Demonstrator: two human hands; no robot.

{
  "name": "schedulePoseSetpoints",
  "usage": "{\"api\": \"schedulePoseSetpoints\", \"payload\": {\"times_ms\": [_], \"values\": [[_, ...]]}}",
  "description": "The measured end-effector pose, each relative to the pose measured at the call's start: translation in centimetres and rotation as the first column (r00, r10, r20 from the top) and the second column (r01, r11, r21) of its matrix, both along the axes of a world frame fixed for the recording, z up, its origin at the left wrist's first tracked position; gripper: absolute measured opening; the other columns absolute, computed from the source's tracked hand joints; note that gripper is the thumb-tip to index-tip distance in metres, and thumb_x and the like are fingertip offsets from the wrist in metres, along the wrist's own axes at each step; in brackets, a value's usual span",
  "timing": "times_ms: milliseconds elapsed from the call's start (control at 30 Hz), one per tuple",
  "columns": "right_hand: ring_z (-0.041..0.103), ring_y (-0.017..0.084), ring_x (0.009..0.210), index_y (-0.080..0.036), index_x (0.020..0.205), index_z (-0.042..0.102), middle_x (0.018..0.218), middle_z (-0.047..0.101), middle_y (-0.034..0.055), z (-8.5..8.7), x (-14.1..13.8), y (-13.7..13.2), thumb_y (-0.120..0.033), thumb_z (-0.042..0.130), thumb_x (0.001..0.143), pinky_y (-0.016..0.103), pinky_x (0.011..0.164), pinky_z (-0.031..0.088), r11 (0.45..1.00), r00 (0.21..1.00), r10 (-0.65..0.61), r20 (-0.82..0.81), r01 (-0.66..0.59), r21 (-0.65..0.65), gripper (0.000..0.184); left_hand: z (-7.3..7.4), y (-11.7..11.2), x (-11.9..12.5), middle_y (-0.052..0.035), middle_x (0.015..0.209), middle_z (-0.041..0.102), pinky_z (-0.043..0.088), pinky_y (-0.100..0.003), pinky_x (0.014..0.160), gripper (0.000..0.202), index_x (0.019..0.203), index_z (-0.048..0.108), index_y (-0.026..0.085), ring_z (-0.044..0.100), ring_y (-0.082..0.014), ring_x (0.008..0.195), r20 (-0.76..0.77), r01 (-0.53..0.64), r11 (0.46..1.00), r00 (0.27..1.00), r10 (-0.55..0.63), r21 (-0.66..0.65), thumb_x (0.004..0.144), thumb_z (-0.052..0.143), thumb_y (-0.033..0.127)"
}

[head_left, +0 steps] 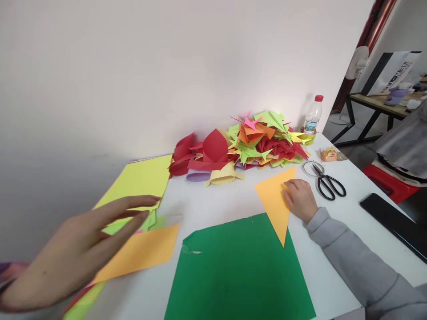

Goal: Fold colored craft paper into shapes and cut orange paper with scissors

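Two sheets of plain orange paper catch the eye on a white desk (216,202) set against a bare, pale wall (133,66). One of them, an orange triangle (275,200) right of centre, overlaps the upper-right edge of a green sheet (240,271) with a torn corner; the right hand (302,199), in a grey sleeve, has its fingers curled onto the triangle's right edge, grasping it. At lower left, the left hand (80,242) spreads its fingers, holding nothing, above the other, an orange rectangle (147,249). Yellow paper (140,182) lies beyond that hand. Along the wall, a heap of folded paper (267,142) in red, green and orange reaches a red-capped bottle (312,115). Farther right lie a wrapped snack (329,154), black-handled scissors (321,173) and a dark phone (396,222). At the upper right, the room opens onto a wood-topped table (373,100) on black legs, carrying a lettered bag (392,73); a red stool (383,180) stands below.
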State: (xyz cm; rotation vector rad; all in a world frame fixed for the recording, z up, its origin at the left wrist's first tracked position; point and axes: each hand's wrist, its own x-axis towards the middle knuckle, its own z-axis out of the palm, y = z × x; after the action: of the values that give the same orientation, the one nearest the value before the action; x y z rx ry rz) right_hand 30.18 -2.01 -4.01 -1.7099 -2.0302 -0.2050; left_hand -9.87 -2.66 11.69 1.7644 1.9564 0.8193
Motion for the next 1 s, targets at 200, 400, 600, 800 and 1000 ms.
{"api": "schedulePoseSetpoints", "payload": {"times_ms": [200,400,600,800,1000], "values": [[0.051,0.027,0.100,-0.013,0.114,0.060,0.110,0.060,0.0137,0.7,-2.0,-1.1,-0.040,0.052,0.091,0.038,0.084,0.039,0.994,0.999,0.049,0.013,-0.047,-0.099,0.036,-4.6,-0.9,15.0,-0.0065,0.097,0.073,0.050,-0.035,0.085,0.026,0.091,0.071,0.025,0.065,-0.0292,0.092,0.224,0.436,0.891,0.888,-0.401,-0.131,0.066,0.069,0.033],[0.049,0.030,0.105,-0.013,0.119,0.056,0.110,0.058,0.0158,0.7,-3.2,-1.6,-0.045,0.057,0.088,0.042,0.087,0.039,0.990,1.000,-0.011,-0.005,0.011,-0.141,0.045,-11.7,5.7,20.1,-0.0182,0.123,0.061,0.035,-0.044,0.105,0.042,0.115,0.059,0.013,0.051,-0.0339,0.121,-0.098,0.438,0.893,0.889,-0.447,-0.106,0.074,0.058,0.026],[0.048,0.032,0.107,-0.012,0.123,0.053,0.113,0.057,0.0173,0.2,-2.9,-1.4,-0.042,0.059,0.086,0.044,0.086,0.041,0.990,0.999,0.025,-0.048,-0.031,-0.137,0.048,-13.0,8.5,21.1,-0.0199,0.100,0.061,0.040,-0.047,0.094,0.043,0.094,0.062,0.010,0.053,-0.0389,0.106,-0.251,0.373,0.910,0.877,-0.410,-0.183,0.065,0.067,0.042],[0.049,0.032,0.108,-0.012,0.123,0.053,0.115,0.057,0.0177,0.1,-2.9,-1.4,-0.043,0.061,0.085,0.045,0.088,0.042,0.987,0.996,0.044,-0.079,-0.056,-0.148,0.049,-12.8,9.1,21.8,-0.0081,0.085,0.056,0.043,-0.043,0.088,0.034,0.077,0.053,0.020,0.056,-0.0327,0.096,-0.204,0.341,0.925,0.906,-0.371,-0.169,0.056,0.074,0.037],[0.050,0.032,0.109,-0.008,0.131,0.047,0.118,0.057,0.0178,0.2,-2.8,-1.4,-0.045,0.061,0.085,0.045,0.093,0.041,0.981,0.987,0.063,-0.146,-0.088,-0.173,0.061,-12.3,7.9,21.8,-0.0024,0.081,0.055,0.045,-0.042,0.086,0.023,0.072,0.042,0.025,0.057,-0.0273,0.092,0.002,0.345,0.936,0.938,-0.346,-0.065,0.063,0.063,0.023]]}}
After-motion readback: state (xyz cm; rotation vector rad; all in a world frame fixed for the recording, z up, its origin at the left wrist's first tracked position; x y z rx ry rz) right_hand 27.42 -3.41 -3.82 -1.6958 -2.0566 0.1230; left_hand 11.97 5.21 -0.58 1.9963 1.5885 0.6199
